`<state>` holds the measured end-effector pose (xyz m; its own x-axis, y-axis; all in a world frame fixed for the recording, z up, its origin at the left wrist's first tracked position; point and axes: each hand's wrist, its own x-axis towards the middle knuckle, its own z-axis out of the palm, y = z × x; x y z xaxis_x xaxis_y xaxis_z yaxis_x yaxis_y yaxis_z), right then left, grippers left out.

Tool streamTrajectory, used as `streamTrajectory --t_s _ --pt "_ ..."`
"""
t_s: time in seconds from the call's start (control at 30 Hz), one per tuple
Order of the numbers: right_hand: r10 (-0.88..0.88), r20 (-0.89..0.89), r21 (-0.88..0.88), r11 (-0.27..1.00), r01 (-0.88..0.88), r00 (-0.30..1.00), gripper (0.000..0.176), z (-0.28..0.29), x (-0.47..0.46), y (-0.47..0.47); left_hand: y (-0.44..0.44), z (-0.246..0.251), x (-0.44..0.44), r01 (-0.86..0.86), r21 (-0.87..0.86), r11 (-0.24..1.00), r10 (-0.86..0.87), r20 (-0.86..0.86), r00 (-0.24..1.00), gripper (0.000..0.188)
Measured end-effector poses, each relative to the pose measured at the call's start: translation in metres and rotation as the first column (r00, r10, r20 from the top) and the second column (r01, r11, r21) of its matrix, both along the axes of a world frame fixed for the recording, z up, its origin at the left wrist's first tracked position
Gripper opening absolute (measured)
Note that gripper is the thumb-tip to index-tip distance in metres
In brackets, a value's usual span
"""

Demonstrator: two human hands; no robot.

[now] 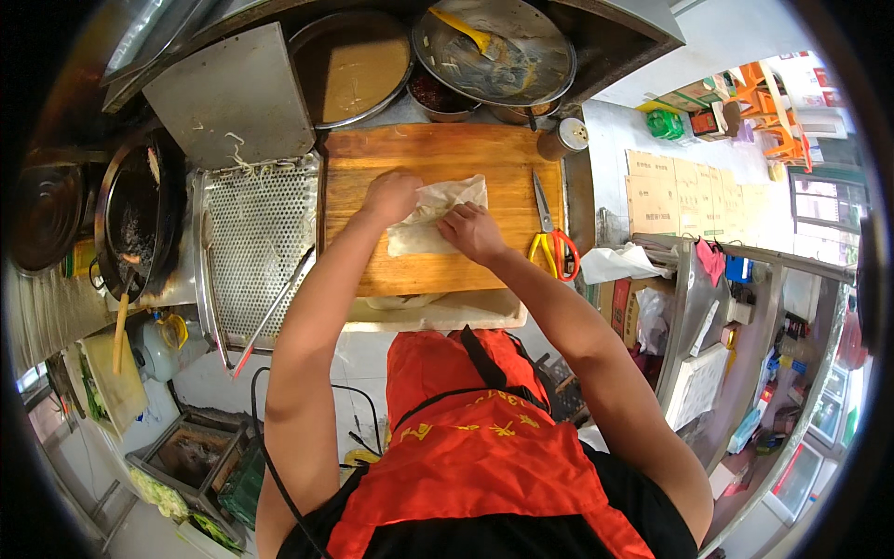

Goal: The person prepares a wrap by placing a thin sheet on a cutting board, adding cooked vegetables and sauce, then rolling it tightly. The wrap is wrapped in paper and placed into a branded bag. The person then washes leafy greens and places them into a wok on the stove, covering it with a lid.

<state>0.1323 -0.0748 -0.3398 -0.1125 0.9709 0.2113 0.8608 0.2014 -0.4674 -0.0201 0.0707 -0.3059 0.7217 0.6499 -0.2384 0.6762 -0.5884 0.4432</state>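
A thin pale sheet of dough (pixel 447 223) lies partly folded on a wooden board (pixel 356 272). My left hand (pixel 393 198) has its fingers closed at the sheet's upper left edge. Over the right part of the sheet, my right hand (pixel 471 230) rests with bent fingers touching it; whether it pinches the dough is hidden. What lies under the fold cannot be made out. Scissors (pixel 546 216) with one yellow and one red handle lie to the right, blades pointing away from me. A shaker jar (pixel 564 140) stands at the board's far right corner.
Left of the board is a perforated metal tray (pixel 258 230) with long tongs (pixel 276 307) across it, then a dark wok (pixel 133 209). Behind stand a pan of brown batter (pixel 367 70), a bowl of dark red sauce (pixel 440 94) and a metal basin (pixel 517 63) holding a yellow spatula (pixel 461 29).
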Motion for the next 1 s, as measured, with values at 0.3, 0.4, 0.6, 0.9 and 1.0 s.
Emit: streamTrajectory --t_s 0.3,0.4,0.6,0.9,1.0 --pt "0.013 0.012 0.106 0.994 -0.014 1.000 0.015 0.013 -0.002 0.008 0.009 -0.026 0.014 -0.369 -0.250 0.895 0.414 0.163 0.895 0.020" --pt "0.020 -0.019 0.089 0.996 -0.018 1.000 0.015 0.009 -0.001 0.008 0.014 -0.032 0.011 -0.380 -0.369 0.848 0.459 0.153 0.875 0.020" --pt "-0.010 -0.024 0.036 0.999 0.011 1.000 0.017 0.010 0.001 0.012 0.009 -0.013 0.015 -0.022 -0.095 0.995 0.032 0.103 0.994 0.021" --pt "-0.030 0.050 0.042 0.999 0.028 0.998 0.017 0.007 0.005 0.020 0.011 0.006 -0.009 -0.142 0.258 0.956 0.141 0.024 0.990 0.022" --pt "-0.030 0.050 -0.013 0.999 0.030 0.998 0.017 0.000 0.004 0.021 -0.033 0.002 -0.029 0.022 0.276 0.961 -0.083 0.209 0.974 0.028"
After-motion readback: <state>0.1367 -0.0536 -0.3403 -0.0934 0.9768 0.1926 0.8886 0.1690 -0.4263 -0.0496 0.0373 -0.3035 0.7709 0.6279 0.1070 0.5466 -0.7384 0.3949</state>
